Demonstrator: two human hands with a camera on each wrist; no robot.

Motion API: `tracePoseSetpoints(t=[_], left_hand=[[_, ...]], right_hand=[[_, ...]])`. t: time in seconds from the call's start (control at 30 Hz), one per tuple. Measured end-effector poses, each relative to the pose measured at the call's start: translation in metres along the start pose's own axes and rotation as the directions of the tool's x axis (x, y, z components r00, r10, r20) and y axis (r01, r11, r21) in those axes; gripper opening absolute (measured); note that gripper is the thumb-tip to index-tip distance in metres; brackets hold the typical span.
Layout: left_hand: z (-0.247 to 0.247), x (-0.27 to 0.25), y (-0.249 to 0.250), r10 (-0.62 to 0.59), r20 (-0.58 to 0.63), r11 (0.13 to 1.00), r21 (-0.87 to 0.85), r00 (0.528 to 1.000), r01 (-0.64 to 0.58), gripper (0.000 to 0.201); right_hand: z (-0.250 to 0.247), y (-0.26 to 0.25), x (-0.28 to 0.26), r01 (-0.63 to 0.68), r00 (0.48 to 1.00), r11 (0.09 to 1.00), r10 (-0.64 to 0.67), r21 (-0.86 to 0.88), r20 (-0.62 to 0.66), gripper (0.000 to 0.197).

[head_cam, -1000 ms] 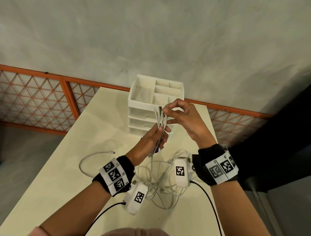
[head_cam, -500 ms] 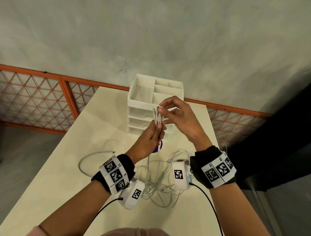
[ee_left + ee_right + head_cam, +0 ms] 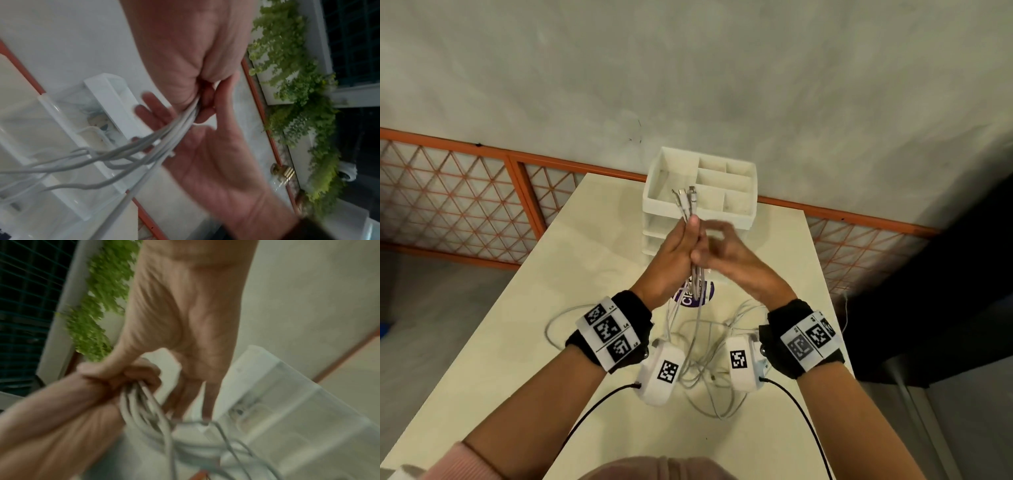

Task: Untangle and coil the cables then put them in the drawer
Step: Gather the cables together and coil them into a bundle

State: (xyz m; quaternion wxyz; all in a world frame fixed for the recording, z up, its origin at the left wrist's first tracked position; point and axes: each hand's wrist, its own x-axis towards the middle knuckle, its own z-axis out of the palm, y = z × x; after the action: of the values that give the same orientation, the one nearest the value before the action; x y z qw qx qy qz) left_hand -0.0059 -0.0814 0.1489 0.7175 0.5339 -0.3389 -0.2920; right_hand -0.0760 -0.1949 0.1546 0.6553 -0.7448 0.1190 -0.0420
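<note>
My left hand (image 3: 688, 236) grips a bundle of white cables (image 3: 687, 205), whose connector ends stick up in front of the white drawer unit (image 3: 736, 216). The rest of the cables hang down to a tangle (image 3: 705, 371) on the table between my wrists. My right hand (image 3: 717, 251), blurred, sits against the bundle just right of the left hand. In the left wrist view the right hand's palm (image 3: 216, 154) lies open with the cables (image 3: 180, 129) running across it. In the right wrist view its straight fingers (image 3: 207, 402) point down beside the left hand's fist (image 3: 131, 378).
The drawer unit has open compartments on top and closed drawers below, at the far end of the cream table (image 3: 602, 246). One loose cable (image 3: 553, 325) curves at the left. A purple sticker (image 3: 707, 293) lies under the hands. An orange lattice railing (image 3: 465, 205) runs behind.
My left hand has lifted the bundle higher and farther forward. My right hand has dropped from the connector tips to the side of the bundle below them.
</note>
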Motion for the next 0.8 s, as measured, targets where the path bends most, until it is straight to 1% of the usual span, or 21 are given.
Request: tracePoseSetpoints(t=[0.03,0.07,0.1,0.13,0.2,0.23,0.27,0.3,0.33,0.37,0.43,0.5,0.6,0.63,0.67,0.7,0.73,0.77,0.8], left_hand=[[-0.003,0.001,0.003,0.008,-0.013,0.999,-0.037,1.0,-0.009,0.034],[-0.005,0.002,0.006,0.0,-0.032,0.996,-0.089,0.999,-0.003,0.035],[-0.008,0.004,0.008,-0.007,-0.048,0.992,-0.124,0.999,0.001,0.034],[-0.01,0.004,0.01,-0.009,-0.058,0.99,-0.14,0.998,0.001,0.034],[-0.014,0.002,0.011,0.002,-0.085,0.993,-0.117,0.996,-0.012,0.035],[-0.015,0.001,0.011,0.007,-0.102,0.994,-0.107,0.995,-0.018,0.035],[-0.017,-0.001,0.012,0.012,-0.12,0.994,-0.106,0.993,-0.025,0.036],[-0.019,-0.001,0.015,0.023,-0.138,0.993,-0.114,0.99,-0.039,0.036],[-0.023,0.0,0.018,0.036,-0.148,0.99,-0.13,0.988,-0.055,0.036],[-0.027,0.001,0.022,0.047,-0.154,0.987,-0.143,0.987,-0.07,0.037],[-0.034,0.001,0.028,0.062,-0.179,0.99,-0.114,0.982,-0.083,0.037],[-0.038,0.0,0.031,0.081,-0.21,0.996,-0.023,0.974,-0.088,0.037],[-0.043,-0.005,0.031,0.128,-0.229,0.982,0.166,0.965,-0.091,0.035],[-0.045,-0.006,0.029,0.154,-0.204,0.961,0.258,0.967,-0.099,0.033],[-0.048,-0.008,0.026,0.165,-0.148,0.923,0.371,0.975,-0.1,0.03],[-0.048,-0.009,0.023,0.132,-0.065,0.879,0.468,0.989,-0.087,0.026],[-0.047,-0.01,0.019,0.069,0.01,0.836,0.546,0.998,-0.063,0.03],[-0.044,-0.011,0.013,-0.003,0.075,0.808,0.587,0.997,-0.042,0.038],[-0.04,-0.011,0.008,-0.059,0.113,0.799,0.601,0.992,-0.021,0.036]], right_hand=[[0.003,0.008,-0.002,-0.028,0.992,1.0,0.027,0.009,0.121,0.046],[0.007,0.014,-0.003,-0.036,0.98,0.999,0.036,-0.008,0.195,0.031],[0.01,0.019,-0.004,-0.033,0.975,0.998,0.044,-0.055,0.22,0.015],[0.012,0.021,-0.004,-0.031,0.973,0.995,0.051,-0.091,0.224,0.004],[0.011,0.02,0.001,-0.045,0.971,0.973,0.095,-0.225,0.218,0.017],[0.008,0.019,0.003,-0.069,0.962,0.943,0.149,-0.325,0.229,0.024],[0.003,0.021,0.007,-0.082,0.951,0.898,0.2,-0.432,0.236,0.03],[-0.003,0.023,0.008,-0.094,0.945,0.845,0.242,-0.526,0.219,0.031],[-0.009,0.028,0.009,-0.109,0.949,0.805,0.258,-0.583,0.18,0.03],[-0.015,0.033,0.008,-0.132,0.957,0.792,0.258,-0.597,0.13,0.027],[-0.027,0.041,0.006,-0.155,0.973,0.814,0.224,-0.56,0.057,0.023],[-0.039,0.041,0.005,-0.148,0.982,0.821,0.19,-0.551,0.02,0.026],[-0.052,0.033,0.002,-0.161,0.987,0.861,0.149,-0.483,-0.064,0.016],[-0.054,0.029,0.001,-0.159,0.987,0.872,0.13,-0.463,-0.095,0.012],[-0.054,0.026,-0.001,-0.152,0.987,0.874,0.109,-0.462,-0.117,0.012],[-0.052,0.021,-0.002,-0.137,0.988,0.873,0.087,-0.468,-0.127,0.013],[-0.049,0.016,-0.003,-0.113,0.99,0.877,0.061,-0.467,-0.125,0.014],[-0.045,0.01,-0.001,-0.088,0.992,0.88,0.034,-0.467,-0.123,0.016],[-0.041,0.005,0.0,-0.053,0.994,0.88,0.001,-0.472,-0.111,0.019]])
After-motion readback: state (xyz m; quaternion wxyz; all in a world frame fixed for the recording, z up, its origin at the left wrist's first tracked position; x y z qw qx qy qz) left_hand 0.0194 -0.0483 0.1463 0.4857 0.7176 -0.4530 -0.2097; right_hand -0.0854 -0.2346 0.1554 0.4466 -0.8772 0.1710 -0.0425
